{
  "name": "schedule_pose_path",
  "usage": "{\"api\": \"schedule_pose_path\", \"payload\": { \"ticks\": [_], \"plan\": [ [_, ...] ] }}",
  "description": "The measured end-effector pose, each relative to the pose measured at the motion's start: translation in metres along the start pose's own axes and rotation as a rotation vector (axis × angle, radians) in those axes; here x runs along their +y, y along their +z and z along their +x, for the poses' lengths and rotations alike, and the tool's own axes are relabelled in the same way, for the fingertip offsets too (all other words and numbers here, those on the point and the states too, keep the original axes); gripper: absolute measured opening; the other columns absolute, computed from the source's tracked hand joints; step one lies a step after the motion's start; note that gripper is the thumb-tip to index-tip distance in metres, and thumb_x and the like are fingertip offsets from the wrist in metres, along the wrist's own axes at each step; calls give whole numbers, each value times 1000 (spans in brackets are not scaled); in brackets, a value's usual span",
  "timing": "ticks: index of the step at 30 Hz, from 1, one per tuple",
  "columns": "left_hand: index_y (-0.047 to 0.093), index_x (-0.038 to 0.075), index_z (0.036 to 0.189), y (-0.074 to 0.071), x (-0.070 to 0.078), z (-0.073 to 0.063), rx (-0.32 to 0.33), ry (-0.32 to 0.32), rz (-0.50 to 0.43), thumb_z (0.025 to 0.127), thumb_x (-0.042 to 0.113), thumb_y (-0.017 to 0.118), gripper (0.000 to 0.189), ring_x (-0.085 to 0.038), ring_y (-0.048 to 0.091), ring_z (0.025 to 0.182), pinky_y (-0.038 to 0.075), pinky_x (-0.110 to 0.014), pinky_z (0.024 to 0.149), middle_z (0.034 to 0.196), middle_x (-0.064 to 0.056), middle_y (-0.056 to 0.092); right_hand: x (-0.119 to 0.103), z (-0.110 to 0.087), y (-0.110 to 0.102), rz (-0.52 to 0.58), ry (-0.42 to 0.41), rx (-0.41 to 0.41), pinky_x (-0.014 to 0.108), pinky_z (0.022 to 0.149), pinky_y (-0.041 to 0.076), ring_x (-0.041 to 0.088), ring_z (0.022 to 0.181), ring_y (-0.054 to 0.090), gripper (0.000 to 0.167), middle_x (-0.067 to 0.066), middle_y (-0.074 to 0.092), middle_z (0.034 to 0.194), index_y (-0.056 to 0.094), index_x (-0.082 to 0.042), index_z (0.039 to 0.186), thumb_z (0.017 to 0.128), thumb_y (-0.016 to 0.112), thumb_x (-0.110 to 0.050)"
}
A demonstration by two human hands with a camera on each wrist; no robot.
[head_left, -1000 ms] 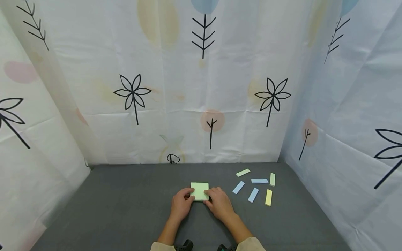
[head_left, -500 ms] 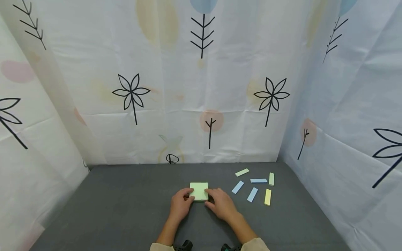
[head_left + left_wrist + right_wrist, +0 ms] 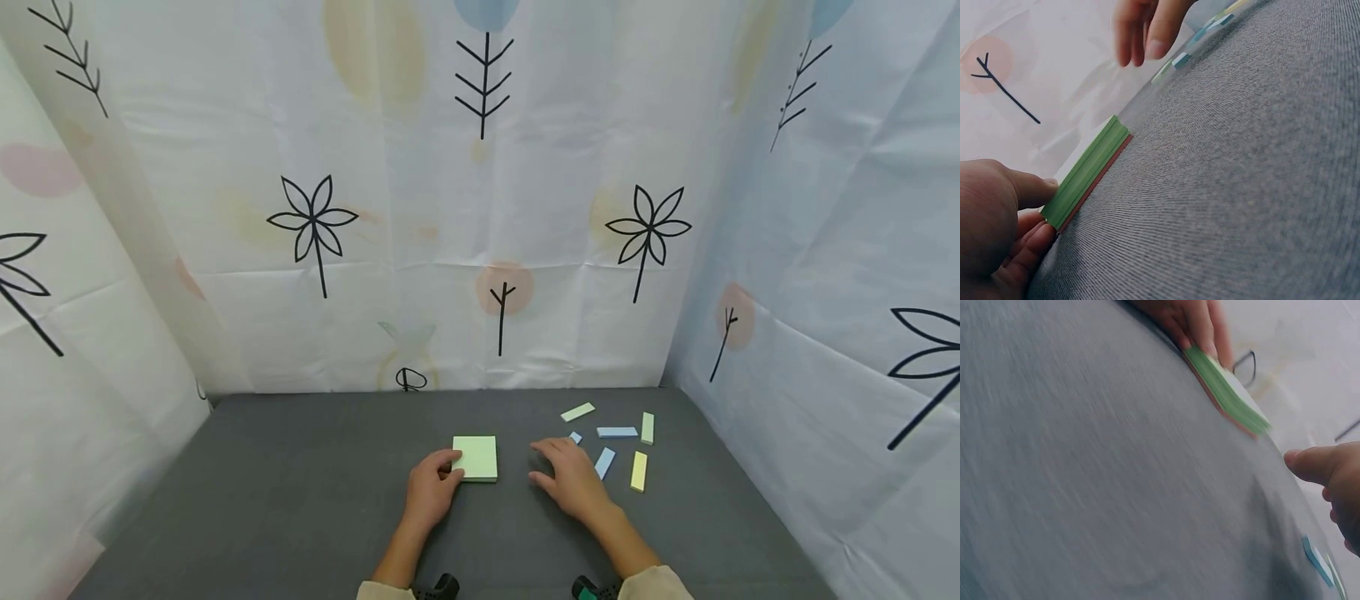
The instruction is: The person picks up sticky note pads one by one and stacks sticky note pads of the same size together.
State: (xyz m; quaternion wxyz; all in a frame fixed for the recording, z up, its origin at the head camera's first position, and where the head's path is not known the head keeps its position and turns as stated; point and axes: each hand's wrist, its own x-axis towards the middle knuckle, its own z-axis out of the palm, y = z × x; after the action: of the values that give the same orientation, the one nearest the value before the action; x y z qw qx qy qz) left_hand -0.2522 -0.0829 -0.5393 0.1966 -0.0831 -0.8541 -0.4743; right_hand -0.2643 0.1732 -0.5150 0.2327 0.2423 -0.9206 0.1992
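Observation:
A square pale green sticky note pad lies on the table in front of me. Its side in the left wrist view shows green layers over a thin reddish one at the bottom. My left hand pinches the pad's left edge, thumb at the near corner. My right hand is to the right of the pad, apart from it, fingers loosely bent and holding nothing. It partly covers two blue strips, one beyond its knuckles and another beside it.
Around the right hand lie a further blue strip, two light green strips, one at the back and one at the right, and a yellow strip. A patterned white curtain borders the grey table behind and at the sides.
My right hand has let go of the pad's right edge and moved right, over toward the strips. The left hand and the pad have stayed in place.

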Motion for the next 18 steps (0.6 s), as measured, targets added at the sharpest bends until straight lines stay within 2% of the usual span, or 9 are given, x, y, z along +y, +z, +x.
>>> {"api": "schedule_pose_path", "payload": {
  "ticks": [4,11,18],
  "plan": [
    [72,5,110,0,0,1,-23,-39,16,83,5,74,27,-20,61,79,50,-38,69,96,-9,67,17,-2,-7,-47,30,3,57,91,43,33,110,57,47,11,64,117,68,-7,116,75,84,-25],
    [73,6,110,-1,1,1,-24,-38,23,84,6,74,26,-19,60,79,50,-39,70,96,-7,67,41,-5,-10,-114,108,-39,60,94,39,38,116,52,55,14,61,123,65,-6,121,75,83,-31],
    [73,7,110,1,-2,2,-24,-42,24,83,7,75,26,-18,60,78,50,-39,70,95,-6,67,55,-5,-9,-145,171,-81,61,97,36,40,119,49,58,14,62,122,64,-5,123,78,80,-37]
  ]
}}
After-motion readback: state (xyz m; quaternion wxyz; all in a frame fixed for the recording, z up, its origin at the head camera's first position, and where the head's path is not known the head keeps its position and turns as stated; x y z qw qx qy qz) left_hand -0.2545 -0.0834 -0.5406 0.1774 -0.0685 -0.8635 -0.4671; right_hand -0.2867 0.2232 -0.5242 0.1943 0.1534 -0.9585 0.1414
